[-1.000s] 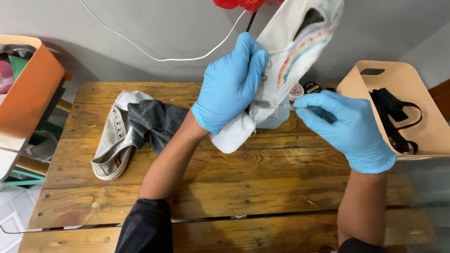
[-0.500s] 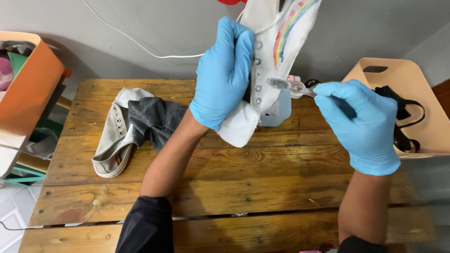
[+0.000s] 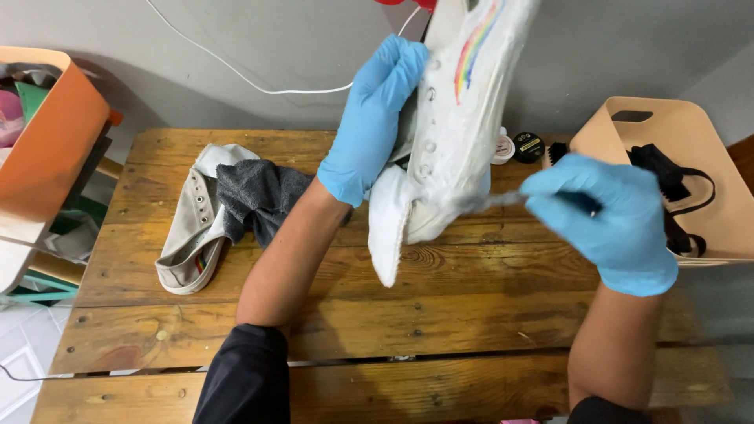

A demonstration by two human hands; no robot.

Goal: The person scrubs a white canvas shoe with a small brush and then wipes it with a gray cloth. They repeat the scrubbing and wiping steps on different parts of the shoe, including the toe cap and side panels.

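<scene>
Two blue-gloved hands share the work: your left hand [image 3: 375,126] is clamped on the white canvas high-top shoe with a rainbow stripe [image 3: 459,118], raised above the wooden plank bench [image 3: 471,290]. Your right hand [image 3: 609,220] pinches a thin blurred tool [image 3: 491,201] at its side. Light, floppy canvas; hold it by the eyelet edge or stiffer sole.

1. My left hand [image 3: 375,126], in a blue glove, is raised above the table, fingers pointing up and curled in a grip, bare forearm slanting up from a dark sleeve.
2. My right hand [image 3: 609,220], gloved too, is closed in a fist, motion-blurred, its bare forearm rising from below.
</scene>
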